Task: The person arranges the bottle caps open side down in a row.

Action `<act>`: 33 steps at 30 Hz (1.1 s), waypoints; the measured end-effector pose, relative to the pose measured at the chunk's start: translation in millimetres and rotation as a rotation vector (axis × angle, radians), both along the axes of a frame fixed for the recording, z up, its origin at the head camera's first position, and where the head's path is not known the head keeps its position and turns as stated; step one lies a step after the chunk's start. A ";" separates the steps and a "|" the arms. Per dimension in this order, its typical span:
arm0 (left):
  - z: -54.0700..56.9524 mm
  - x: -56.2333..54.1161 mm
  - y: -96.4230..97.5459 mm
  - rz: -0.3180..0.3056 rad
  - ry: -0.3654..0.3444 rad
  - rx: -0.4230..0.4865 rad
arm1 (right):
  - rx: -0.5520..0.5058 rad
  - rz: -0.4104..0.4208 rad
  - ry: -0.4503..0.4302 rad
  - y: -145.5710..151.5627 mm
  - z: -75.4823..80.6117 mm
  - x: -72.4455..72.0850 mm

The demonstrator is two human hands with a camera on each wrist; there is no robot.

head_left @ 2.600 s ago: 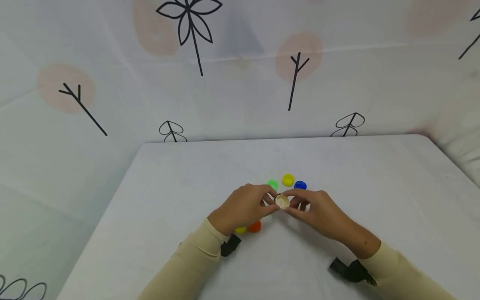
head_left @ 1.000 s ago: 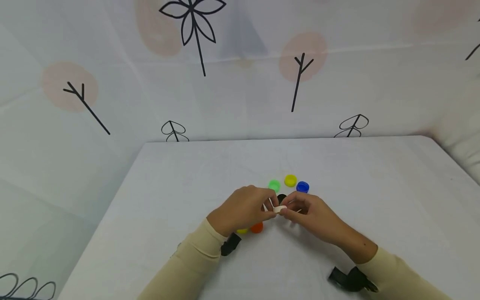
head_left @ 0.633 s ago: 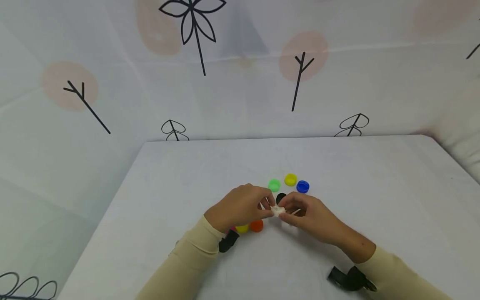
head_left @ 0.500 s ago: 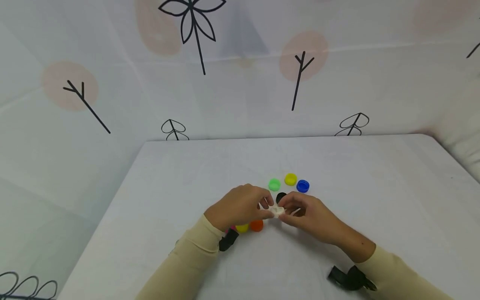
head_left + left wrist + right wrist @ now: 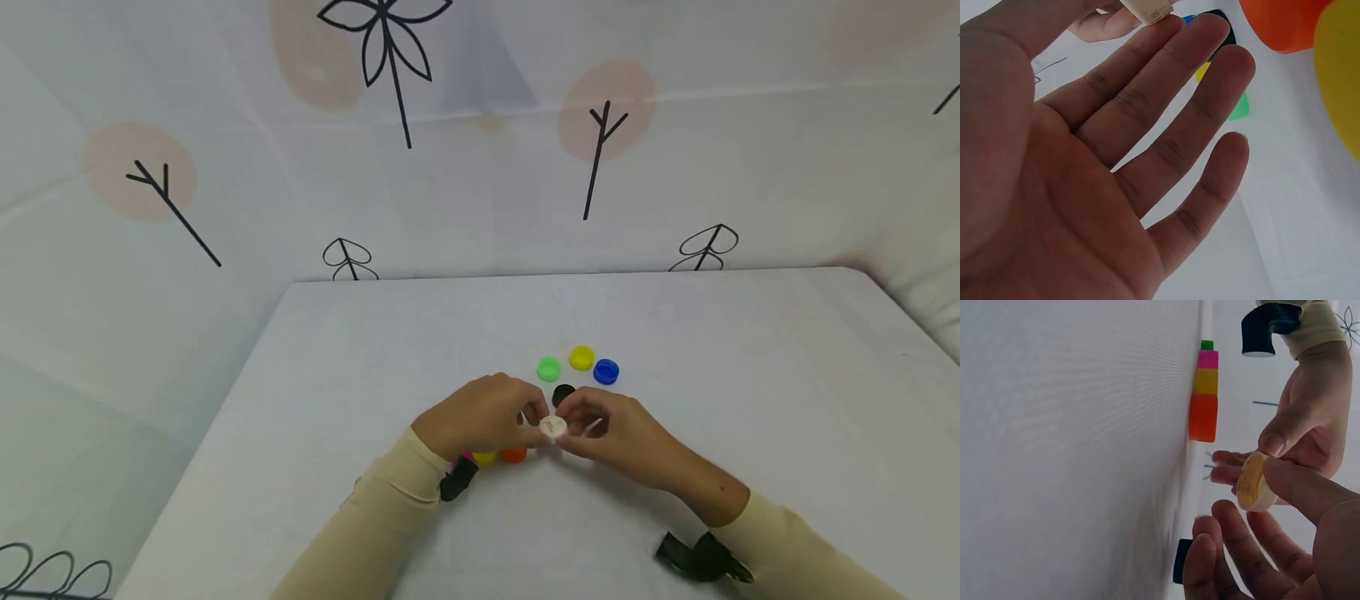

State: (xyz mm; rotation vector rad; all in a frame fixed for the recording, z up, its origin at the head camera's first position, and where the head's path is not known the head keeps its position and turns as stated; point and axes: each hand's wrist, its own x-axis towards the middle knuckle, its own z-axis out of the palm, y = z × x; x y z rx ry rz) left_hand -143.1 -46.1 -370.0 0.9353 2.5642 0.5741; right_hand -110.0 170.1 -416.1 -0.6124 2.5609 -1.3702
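A cream-white bottle cap [image 5: 552,427] is held just above the white table [image 5: 337,350], between the fingertips of both hands. My left hand [image 5: 525,417] pinches it from the left and my right hand [image 5: 585,421] from the right. In the right wrist view the cap [image 5: 1252,482] stands on edge with my right thumb [image 5: 1304,487] pressed on it. In the left wrist view the palm [image 5: 1054,187] faces the camera with long fingers stretched out, and the cap [image 5: 1150,9] sits at the fingertips.
Beyond the hands lie a green cap [image 5: 549,368], a yellow cap [image 5: 581,357], a blue cap [image 5: 605,372] and a black cap [image 5: 563,394]. Under my left hand sit an orange cap [image 5: 513,455], a yellow cap [image 5: 484,457] and a pink one [image 5: 459,457]. A printed cloth backdrop [image 5: 375,125] rises behind.
The cap was turned over between the fingers: its hollow side faced up, then it stood edge-on, now its flat top shows. Both hands sank slightly toward me.
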 end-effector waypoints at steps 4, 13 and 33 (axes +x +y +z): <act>-3.4 0.6 1.7 0.003 0.033 -0.040 | 0.053 -0.007 0.027 -0.2 0.1 0.9; -12.3 4.4 8.3 -0.011 0.120 -0.128 | 0.146 -0.002 0.068 -3.1 -5.0 2.9; -15.8 7.3 12.1 -0.040 0.213 -0.207 | 0.269 -0.001 0.112 -12.3 -4.4 7.1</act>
